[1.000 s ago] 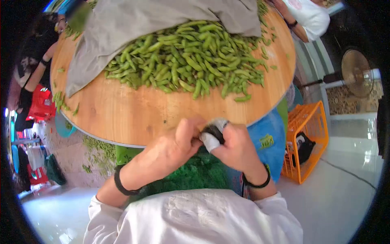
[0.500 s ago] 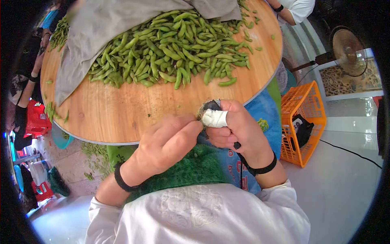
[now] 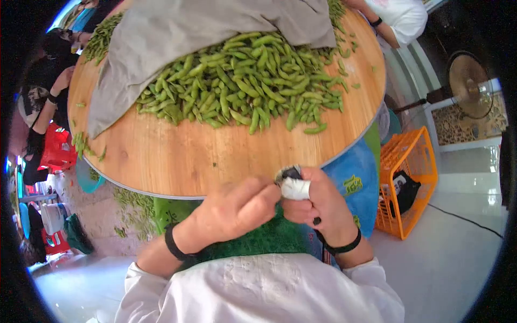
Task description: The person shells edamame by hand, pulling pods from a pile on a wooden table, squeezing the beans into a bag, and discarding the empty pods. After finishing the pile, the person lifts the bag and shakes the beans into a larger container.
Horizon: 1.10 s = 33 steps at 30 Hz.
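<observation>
A broad heap of green soybean pods (image 3: 242, 86) lies on the round wooden table (image 3: 177, 156), partly under a grey cloth (image 3: 177, 32). In front of its near edge, my left hand (image 3: 237, 210) is closed in a pinch against the right one; whatever its fingertips hold is hidden. My right hand (image 3: 320, 202) is wrapped round a small black-handled tool (image 3: 291, 173), whose handle end shows below the fist. White tape (image 3: 295, 188) covers a finger or thumb of that hand. The tool's working end is too small to make out.
At right stand an orange crate (image 3: 401, 210) with a black bag in it and a fan (image 3: 470, 85). Other people's arms reach in at left (image 3: 48, 110) and top right (image 3: 379, 24). A teal basin (image 3: 89, 177) and scattered pods (image 3: 134, 207) are at lower left.
The view has tilted, so the table and pods appear lower and slightly to the right. Both hands stay together, the left still pinching against the right.
</observation>
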Motion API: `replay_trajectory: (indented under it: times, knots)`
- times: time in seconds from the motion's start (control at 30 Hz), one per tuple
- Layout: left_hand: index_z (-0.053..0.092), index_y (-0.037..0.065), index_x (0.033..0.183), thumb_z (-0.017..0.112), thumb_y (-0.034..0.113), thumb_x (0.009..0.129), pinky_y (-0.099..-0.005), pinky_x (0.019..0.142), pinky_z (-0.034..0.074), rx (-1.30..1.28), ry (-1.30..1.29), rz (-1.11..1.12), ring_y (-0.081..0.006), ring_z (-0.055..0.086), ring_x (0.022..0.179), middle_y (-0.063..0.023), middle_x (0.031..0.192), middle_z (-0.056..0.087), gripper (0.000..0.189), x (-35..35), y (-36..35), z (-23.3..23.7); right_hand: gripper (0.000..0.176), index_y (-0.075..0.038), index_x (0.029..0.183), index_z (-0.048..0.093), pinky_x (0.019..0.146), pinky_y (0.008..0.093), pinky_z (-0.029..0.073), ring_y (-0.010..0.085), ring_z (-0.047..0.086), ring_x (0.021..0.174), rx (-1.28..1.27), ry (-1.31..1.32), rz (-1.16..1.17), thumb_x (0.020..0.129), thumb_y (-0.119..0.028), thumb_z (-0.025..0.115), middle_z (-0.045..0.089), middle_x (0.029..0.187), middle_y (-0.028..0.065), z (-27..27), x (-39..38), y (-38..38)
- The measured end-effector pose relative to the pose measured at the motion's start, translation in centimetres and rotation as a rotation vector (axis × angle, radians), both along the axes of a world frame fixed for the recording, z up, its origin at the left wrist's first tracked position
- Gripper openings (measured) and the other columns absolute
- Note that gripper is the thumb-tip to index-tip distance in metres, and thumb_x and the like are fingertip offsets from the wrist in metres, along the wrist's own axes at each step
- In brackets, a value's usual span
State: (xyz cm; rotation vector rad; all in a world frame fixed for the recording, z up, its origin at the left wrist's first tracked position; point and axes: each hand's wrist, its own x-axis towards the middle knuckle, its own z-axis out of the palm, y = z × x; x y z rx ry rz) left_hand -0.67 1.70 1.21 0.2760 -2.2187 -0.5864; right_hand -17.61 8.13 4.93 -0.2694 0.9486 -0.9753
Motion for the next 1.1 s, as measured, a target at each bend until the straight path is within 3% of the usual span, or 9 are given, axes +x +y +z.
replay_trajectory:
  times: [0.13,0.2,0.27,0.37,0.5,0.6,0.73,1.0,1.1]
  knots:
    - [0.051,0.004,0.094,0.062,-0.003,0.067,-0.0298,0.050,0.049,0.143,-0.009,0.094,-0.0228,0.057,0.057,-0.0081,0.079,0.055,0.030,0.3,0.4,0.3,0.016,-0.004,0.077,0.049,0.032,0.0227,0.022,0.0070,0.031,0.035,-0.017,-0.049,-0.052,0.077,0.001,0.035,0.036,0.050,-0.0015,-0.9,0.3,0.5]
    - [0.050,0.003,0.091,0.060,-0.005,0.067,-0.0292,0.051,0.048,0.484,0.065,0.051,-0.0224,0.058,0.060,-0.0085,0.075,0.054,0.027,0.9,0.2,-0.1,0.014,-0.004,0.078,0.050,0.033,0.0222,0.022,0.0069,0.031,0.035,-0.053,0.068,-0.204,0.078,0.000,0.036,0.036,0.050,-0.0017,-1.2,-0.4,0.6]
    - [0.049,0.003,0.087,0.059,-0.004,0.067,-0.0295,0.052,0.048,0.454,0.010,-0.020,-0.0221,0.056,0.061,-0.0095,0.078,0.054,0.023,1.6,0.1,0.7,0.010,-0.004,0.078,0.050,0.034,0.0219,0.022,0.0063,0.031,0.036,-0.095,0.122,-0.243,0.080,-0.002,0.040,0.037,0.050,-0.0015,-1.1,-1.1,0.6]
    - [0.052,0.004,0.087,0.054,0.012,0.068,-0.0300,0.053,0.048,0.021,-0.543,-0.132,-0.0221,0.052,0.060,-0.0117,0.091,0.053,0.021,2.5,1.4,-1.1,0.006,-0.003,0.077,0.051,0.034,0.0208,0.022,0.0052,0.031,0.038,-0.222,0.310,-0.271,0.081,-0.001,0.046,0.042,0.052,-0.0005,-0.3,-0.9,-0.3]
    - [0.053,0.000,0.098,0.054,0.016,0.075,-0.0319,0.058,0.049,-0.100,-0.597,-0.260,-0.0257,0.058,0.073,-0.0171,0.094,0.053,0.028,2.4,2.2,-0.5,0.006,-0.002,0.079,0.052,0.035,0.0205,0.023,0.0054,0.033,0.039,-0.242,0.315,-0.268,0.079,0.002,0.047,0.044,0.053,0.0001,-0.6,0.2,-0.8]
    - [0.052,-0.001,0.100,0.052,0.025,0.083,-0.0361,0.055,0.049,0.328,-0.636,-0.456,-0.0301,0.059,0.069,-0.0180,0.087,0.055,0.031,2.4,3.5,-2.5,0.006,-0.002,0.081,0.053,0.035,0.0205,0.024,0.0052,0.035,0.040,-0.258,0.336,-0.218,0.079,0.002,0.048,0.046,0.054,0.0004,-0.8,1.1,-1.1]
    - [0.054,0.000,0.087,0.052,0.032,0.085,-0.0405,0.055,0.049,0.323,-0.853,-0.450,-0.0324,0.059,0.064,-0.0150,0.068,0.056,0.032,2.7,4.0,-3.6,0.001,-0.003,0.080,0.053,0.036,0.0204,0.025,0.0041,0.036,0.041,-0.261,0.442,-0.143,0.081,-0.002,0.052,0.046,0.055,-0.0017,0.3,1.4,-1.8]
    - [0.053,0.002,0.075,0.058,0.018,0.078,-0.0381,0.057,0.049,0.359,-0.556,-0.269,-0.0299,0.060,0.064,-0.0129,0.065,0.055,0.017,3.5,3.8,-1.7,0.004,-0.005,0.078,0.054,0.038,0.0201,0.025,0.0026,0.038,0.044,-0.276,0.406,-0.068,0.081,-0.004,0.057,0.048,0.058,-0.0030,0.5,1.5,-1.3]
    - [0.054,0.001,0.080,0.059,0.017,0.080,-0.0379,0.057,0.047,0.639,-0.489,-0.334,-0.0323,0.058,0.066,-0.0123,0.069,0.058,0.016,3.7,2.9,-1.7,0.003,-0.004,0.079,0.055,0.039,0.0198,0.026,0.0022,0.039,0.045,-0.308,0.381,-0.082,0.081,-0.004,0.057,0.049,0.059,-0.0031,0.6,0.8,-1.4]
